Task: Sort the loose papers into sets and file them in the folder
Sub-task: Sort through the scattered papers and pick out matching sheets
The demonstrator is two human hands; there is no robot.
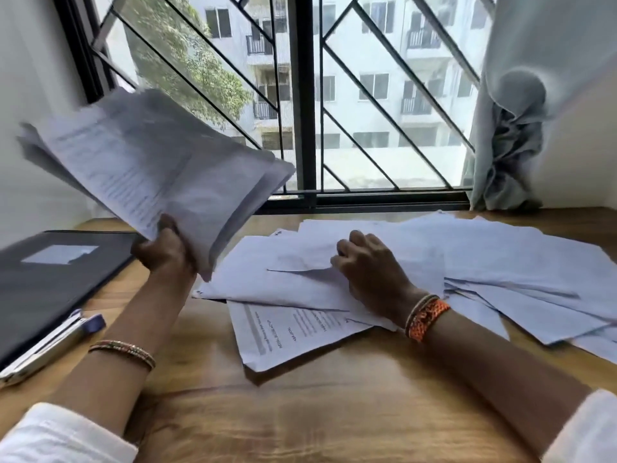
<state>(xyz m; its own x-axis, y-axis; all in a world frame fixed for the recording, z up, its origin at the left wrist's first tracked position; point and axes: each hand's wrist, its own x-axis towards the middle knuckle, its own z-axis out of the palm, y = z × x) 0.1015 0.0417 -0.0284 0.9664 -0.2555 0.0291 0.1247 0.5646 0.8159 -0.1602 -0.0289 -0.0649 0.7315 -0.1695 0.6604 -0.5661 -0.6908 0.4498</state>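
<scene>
Gathering loose sheets, folder not yet opened.

My left hand grips a raised bundle of papers by its lower edge, lifted clear of the table so that, I judge, the collected set stays apart from what is unsorted. My right hand lies on the spread of loose papers, fingers curled at a sheet's edge; whether it pinches that sheet I cannot tell. I judge it is there to pick out the next page. The one black folder lies closed at the left, near the held bundle, handy for filing. One pen rests across its near corner. The bundle holds several sheets, too blurred to count; the loose ones overlap and number at least ten.
</scene>
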